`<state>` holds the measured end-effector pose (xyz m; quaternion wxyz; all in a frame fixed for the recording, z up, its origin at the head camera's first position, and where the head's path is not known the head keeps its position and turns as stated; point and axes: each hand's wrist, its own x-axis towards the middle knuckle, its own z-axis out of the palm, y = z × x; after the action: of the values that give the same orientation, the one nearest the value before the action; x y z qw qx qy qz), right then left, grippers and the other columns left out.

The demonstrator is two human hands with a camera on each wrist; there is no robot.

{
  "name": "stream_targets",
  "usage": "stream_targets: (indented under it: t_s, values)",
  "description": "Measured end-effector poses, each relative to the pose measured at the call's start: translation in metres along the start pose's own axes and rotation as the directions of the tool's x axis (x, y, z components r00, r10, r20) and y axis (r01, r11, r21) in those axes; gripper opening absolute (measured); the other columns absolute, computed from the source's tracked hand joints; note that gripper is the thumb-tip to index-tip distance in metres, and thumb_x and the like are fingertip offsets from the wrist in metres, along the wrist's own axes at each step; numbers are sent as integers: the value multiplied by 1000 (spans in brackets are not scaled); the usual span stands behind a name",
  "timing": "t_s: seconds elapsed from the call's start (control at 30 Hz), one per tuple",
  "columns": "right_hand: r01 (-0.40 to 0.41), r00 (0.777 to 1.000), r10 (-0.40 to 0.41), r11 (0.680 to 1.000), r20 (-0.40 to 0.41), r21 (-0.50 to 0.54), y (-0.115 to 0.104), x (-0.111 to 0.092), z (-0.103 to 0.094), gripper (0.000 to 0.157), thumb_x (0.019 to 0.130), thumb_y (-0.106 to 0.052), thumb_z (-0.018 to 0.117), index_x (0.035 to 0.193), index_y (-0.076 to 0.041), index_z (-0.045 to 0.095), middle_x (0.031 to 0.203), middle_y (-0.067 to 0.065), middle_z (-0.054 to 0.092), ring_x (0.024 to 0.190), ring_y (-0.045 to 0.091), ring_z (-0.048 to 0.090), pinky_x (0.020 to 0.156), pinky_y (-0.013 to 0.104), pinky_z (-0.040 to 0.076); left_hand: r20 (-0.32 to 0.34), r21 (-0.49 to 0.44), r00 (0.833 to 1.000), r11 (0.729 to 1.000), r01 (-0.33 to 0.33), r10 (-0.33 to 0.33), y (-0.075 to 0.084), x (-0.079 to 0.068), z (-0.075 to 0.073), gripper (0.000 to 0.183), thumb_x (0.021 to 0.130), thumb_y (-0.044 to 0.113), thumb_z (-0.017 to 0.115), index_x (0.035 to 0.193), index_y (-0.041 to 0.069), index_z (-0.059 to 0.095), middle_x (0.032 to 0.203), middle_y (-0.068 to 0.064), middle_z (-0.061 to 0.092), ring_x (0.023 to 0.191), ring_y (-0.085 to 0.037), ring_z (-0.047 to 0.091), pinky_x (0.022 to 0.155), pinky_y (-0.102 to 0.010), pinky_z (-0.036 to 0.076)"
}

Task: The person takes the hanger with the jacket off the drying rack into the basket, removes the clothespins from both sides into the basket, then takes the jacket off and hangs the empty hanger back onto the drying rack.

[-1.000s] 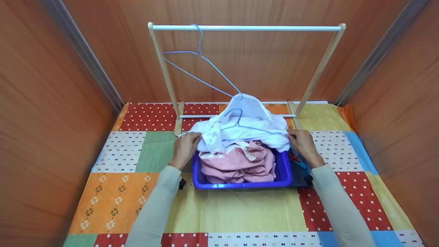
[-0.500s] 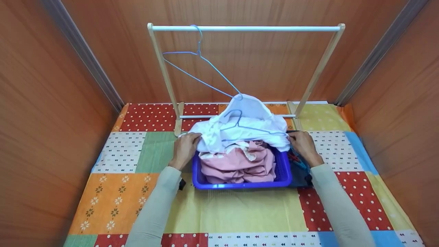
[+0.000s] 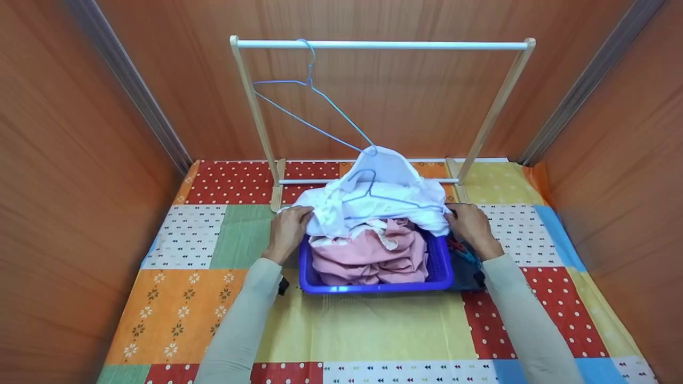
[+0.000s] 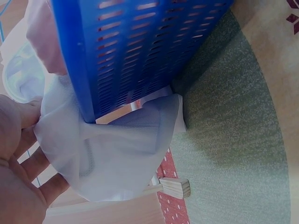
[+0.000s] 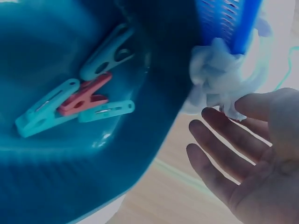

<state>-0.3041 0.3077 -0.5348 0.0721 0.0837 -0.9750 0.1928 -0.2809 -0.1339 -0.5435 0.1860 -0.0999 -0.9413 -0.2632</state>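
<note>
- From my remote post, I find no clear change over the last second in the head view: both hands stay at the sides of the white garment [image 3: 405, 193], and the cloth lies in the same folds.
- I read that as a steady hold, with the garment supported at both sides but no further along than it was.
- The white garment sits at the centre of the head view, draped over the far part of the purple-blue basket [image 3: 373, 288]; pink cloth [image 3: 368, 258] fills the nearer part.
- Left hand [image 3: 287, 229], left of centre: I see thumb and forefinger pinching the garment's edge. In the left wrist view the other fingers are spread behind the cloth.
- Right hand [image 3: 470, 226], right of centre: thumb and forefinger pinch a bunched corner. In the right wrist view the remaining fingers stand extended and apart.
- A blue hanger [image 3: 369, 193] lies at the garment's middle, hook toward the top of the frame. Cloth hides its left end, so I cannot tell whether either shoulder is inside.
- A second hanger [image 3: 309, 81] hangs from the rack [image 3: 400, 45], upper left of centre. Its lowest corner overlaps the garment's raised part in my view; I cannot tell whether they touch.
- At the left of the right wrist view, a teal basin [image 5: 163, 98] holds a red peg [image 5: 81, 103] and turquoise pegs [image 5: 46, 107].
</note>
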Motion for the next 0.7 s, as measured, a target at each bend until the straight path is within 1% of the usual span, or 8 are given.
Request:
stream_targets:
  t_s: [0.03,0.1,0.17,0.23,0.37,0.5,0.6,0.7]
  values:
    - [-7,1000,7,1000,3,16,-2,0,-2,27,94,-14,61,117,-4,70,110,24,70,92,41,67,75,56,51,2,1,1000,1000,0,0,0,0,0,17,94,17,65,106,15,77,99,-4,77,91,-30,72,76,-48,55]
    - [-8,1000,8,999,5,45,-6,1,-6,33,93,-12,62,124,-1,66,117,26,67,100,42,66,81,56,51,6,3,1000,1000,4,-4,0,0,0,17,94,18,65,106,15,77,99,-4,77,91,-30,72,76,-48,55]
    - [3,1000,-3,998,-10,66,-11,1,-10,36,92,-11,63,125,2,64,120,27,66,106,43,64,87,57,50,5,0,1000,1000,4,-4,0,0,0,17,94,18,65,106,15,77,99,-5,77,91,-30,72,77,-48,55]
    - [22,999,-20,997,-40,71,-17,2,-14,36,90,-10,66,123,4,64,119,27,65,108,43,63,90,57,49,5,-3,1000,1000,0,0,0,0,0,17,94,18,65,106,14,77,100,-5,77,92,-30,72,77,-48,56]
    - [82,989,-71,993,-129,83,-31,4,-19,34,86,-8,70,117,4,67,114,25,67,102,42,65,87,54,52,5,-8,1000,1000,-7,7,0,0,-1,18,94,17,65,106,14,77,101,-5,77,92,-30,72,78,-48,56]
    - [175,969,-149,977,-195,120,-44,7,-20,28,85,-5,71,112,2,69,107,23,69,94,39,68,80,52,55,7,-10,1000,1000,-10,10,0,0,-1,18,94,17,64,106,14,77,101,-5,77,92,-29,72,77,-48,56]
    - [228,959,-197,964,-205,139,-50,10,-17,25,85,-3,71,110,0,71,104,22,71,93,39,68,79,51,55,7,-12,1000,1000,-11,11,0,0,0,18,94,17,64,106,14,77,101,-5,77,93,-29,72,78,-48,56]
    - [255,956,-226,956,-189,145,-53,13,-11,24,85,-2,71,108,0,71,103,21,71,95,39,67,82,51,54,8,-9,1000,1000,-13,13,0,-1,0,18,94,17,65,106,14,77,101,-5,77,93,-29,72,78,-48,56]
